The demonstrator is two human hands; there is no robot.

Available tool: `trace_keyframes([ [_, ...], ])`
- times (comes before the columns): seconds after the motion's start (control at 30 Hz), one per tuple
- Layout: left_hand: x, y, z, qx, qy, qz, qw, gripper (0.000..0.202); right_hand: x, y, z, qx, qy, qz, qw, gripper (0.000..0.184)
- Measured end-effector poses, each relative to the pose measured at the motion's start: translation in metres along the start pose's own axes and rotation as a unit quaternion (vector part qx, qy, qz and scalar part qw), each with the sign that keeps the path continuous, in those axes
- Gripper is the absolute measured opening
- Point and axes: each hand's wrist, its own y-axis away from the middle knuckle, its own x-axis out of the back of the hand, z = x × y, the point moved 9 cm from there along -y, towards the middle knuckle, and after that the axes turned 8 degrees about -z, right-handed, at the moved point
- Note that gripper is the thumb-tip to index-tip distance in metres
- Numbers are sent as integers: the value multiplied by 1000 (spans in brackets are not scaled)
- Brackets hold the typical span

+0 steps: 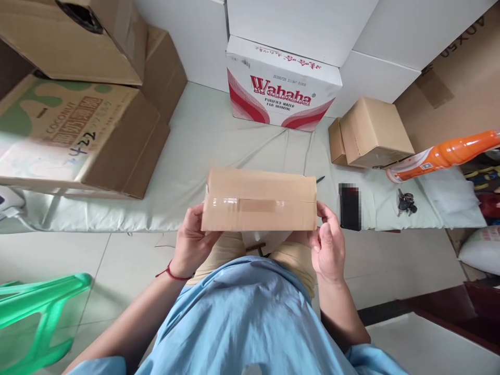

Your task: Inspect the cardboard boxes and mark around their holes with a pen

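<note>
Box: A sealed cardboard box (258, 199), taped along its top seam, is held level above the knees, between the 2 hands and just short of the pale sheet (203, 140).
Left hand: The left hand (192, 240) grips the box's left end, thumb up its near face and fingers curled out of sight beneath.
Right hand: The right hand (327, 243) closes on the right end, fingertips pinching the corner edge while the palm stays off the cardboard.
Slip risk: The right-side hold looks light; if the contents shift, that corner could probably drop and tip the box toward the floor.
Tape risk: The glossy tape lies close to the left thumb, and a grip sliding onto it may lose purchase.
Beyond the right hand: A dark phone (349, 207) lies just past the right fingertips, with keys (406, 202) farther out; a swing of the box to that side could sweep them along the sheet.
Farther right: An orange bottle (443, 155) lies beside 1 small carton (375, 133).
Ahead of both hands: A Wahaha water case (281, 86) stands well apart.
Beyond the left hand: Stacked cartons, 1 marked coconut (78, 135), crowd that side, narrowing room to set anything down.
</note>
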Motion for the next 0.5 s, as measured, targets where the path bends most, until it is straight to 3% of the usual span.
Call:
trace_keyframes([
  [0.1,-7,-1,16,-53,-33,12,998,57,4,-4,12,-38,38,-14,998,70],
  [0.27,-4,-5,11,-62,9,-7,998,49,11,-15,40,-36,51,-5,998,76],
  [0.4,-1,-5,20,-90,16,-56,994,32,19,-30,64,2,110,36,993,58],
  [0.5,1,-3,39,-116,-90,-48,988,8,19,-34,72,22,172,34,984,41],
])
